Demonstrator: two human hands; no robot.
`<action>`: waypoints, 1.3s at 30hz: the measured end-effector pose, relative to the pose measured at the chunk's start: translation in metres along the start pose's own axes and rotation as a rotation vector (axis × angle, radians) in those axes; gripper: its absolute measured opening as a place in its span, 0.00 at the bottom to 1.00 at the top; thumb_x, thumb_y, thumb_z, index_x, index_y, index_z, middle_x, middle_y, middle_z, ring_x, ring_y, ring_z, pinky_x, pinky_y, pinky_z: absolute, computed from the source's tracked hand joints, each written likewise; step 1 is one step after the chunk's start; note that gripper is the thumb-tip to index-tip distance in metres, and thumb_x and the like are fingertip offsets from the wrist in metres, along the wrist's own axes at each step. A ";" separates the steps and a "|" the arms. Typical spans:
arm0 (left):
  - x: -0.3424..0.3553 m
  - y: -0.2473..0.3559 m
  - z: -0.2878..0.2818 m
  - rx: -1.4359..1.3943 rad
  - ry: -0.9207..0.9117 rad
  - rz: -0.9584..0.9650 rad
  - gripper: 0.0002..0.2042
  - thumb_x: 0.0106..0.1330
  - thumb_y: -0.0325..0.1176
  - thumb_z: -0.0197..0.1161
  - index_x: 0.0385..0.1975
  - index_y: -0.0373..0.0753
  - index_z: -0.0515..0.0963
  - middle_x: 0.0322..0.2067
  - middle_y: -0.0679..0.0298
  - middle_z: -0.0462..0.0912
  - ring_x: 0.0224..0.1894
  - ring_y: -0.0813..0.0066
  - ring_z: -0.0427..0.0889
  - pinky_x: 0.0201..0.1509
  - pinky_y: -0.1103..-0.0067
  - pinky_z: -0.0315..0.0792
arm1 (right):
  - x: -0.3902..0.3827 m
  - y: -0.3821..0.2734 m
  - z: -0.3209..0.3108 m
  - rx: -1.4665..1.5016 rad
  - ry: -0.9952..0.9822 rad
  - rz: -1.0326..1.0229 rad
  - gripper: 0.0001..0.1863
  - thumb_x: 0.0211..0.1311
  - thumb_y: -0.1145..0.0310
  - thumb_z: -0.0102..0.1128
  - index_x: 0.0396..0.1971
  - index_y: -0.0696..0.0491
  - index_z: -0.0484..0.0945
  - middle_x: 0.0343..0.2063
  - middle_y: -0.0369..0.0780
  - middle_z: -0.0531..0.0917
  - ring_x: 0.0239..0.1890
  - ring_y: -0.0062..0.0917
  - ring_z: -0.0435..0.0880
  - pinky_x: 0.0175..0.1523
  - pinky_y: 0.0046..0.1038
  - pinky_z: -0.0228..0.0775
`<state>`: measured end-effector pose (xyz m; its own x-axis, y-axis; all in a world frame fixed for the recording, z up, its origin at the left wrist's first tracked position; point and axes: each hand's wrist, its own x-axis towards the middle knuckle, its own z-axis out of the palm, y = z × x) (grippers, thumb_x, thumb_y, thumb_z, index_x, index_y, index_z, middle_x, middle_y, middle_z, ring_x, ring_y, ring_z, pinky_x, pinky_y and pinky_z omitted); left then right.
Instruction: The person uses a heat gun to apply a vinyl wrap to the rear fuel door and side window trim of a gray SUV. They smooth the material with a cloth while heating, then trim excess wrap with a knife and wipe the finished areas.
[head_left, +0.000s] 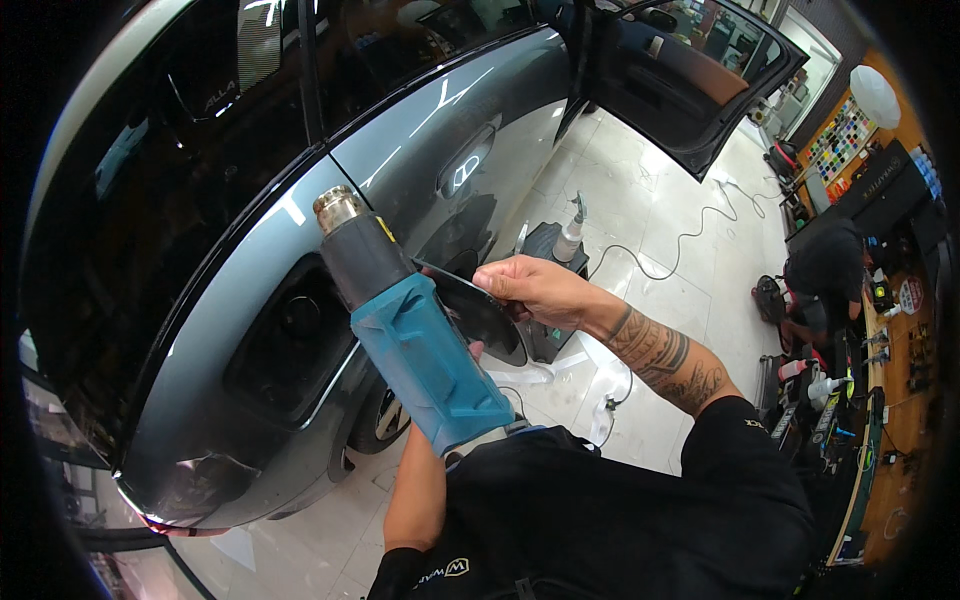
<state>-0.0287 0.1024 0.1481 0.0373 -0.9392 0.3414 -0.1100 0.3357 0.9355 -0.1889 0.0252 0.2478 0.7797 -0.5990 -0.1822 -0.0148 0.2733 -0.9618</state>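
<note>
A teal heat gun [425,360] with a black barrel and metal nozzle is held up in front of the car's side. My left hand [477,349] is behind it, mostly hidden; only a fingertip shows, and the forearm rises from below to the gun. The nozzle points up and left, toward the grey body panel [235,255]. My right hand [540,290] is closed, thumb and fingers pinching the upper edge of a dark, glossy, rounded filler flap [490,325]. The gun partly covers that flap. Left of the gun is the dark filler recess [295,325] in the bodywork.
A front door [690,90] stands wide open at the back. Behind my right hand, a dark tool box [545,245] carries a spray bottle [570,238]. A cable [680,265] snakes over the tiled floor. At right, another person [825,265] is by a cluttered workbench [860,450].
</note>
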 end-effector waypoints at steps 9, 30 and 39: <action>-0.003 0.013 -0.001 0.023 0.039 0.000 0.40 0.55 0.39 0.62 0.66 0.40 0.48 0.68 0.61 0.42 0.68 0.63 0.48 0.67 0.66 0.50 | 0.004 0.009 0.000 -0.531 0.024 -0.282 0.21 0.69 0.53 0.40 0.25 0.56 0.67 0.18 0.31 0.63 0.22 0.15 0.60 0.28 0.22 0.56; 0.007 0.021 0.006 0.102 0.145 0.186 0.43 0.53 0.47 0.62 0.66 0.40 0.47 0.68 0.65 0.45 0.67 0.64 0.51 0.68 0.67 0.48 | 0.006 0.047 -0.006 0.081 0.036 -0.218 0.22 0.69 0.50 0.38 0.21 0.51 0.64 0.20 0.28 0.60 0.22 0.11 0.58 0.26 0.15 0.51; -0.003 0.032 0.002 0.180 0.103 -0.046 0.42 0.52 0.44 0.61 0.66 0.39 0.48 0.67 0.63 0.46 0.68 0.65 0.50 0.69 0.68 0.45 | 0.000 0.049 0.013 -0.644 0.344 -0.676 0.24 0.68 0.53 0.42 0.19 0.58 0.61 0.17 0.38 0.61 0.18 0.27 0.61 0.24 0.26 0.54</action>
<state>-0.0343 0.1160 0.1772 0.1465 -0.9376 0.3153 -0.2812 0.2661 0.9220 -0.1819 0.0483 0.2032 0.5274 -0.6913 0.4939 -0.0504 -0.6058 -0.7940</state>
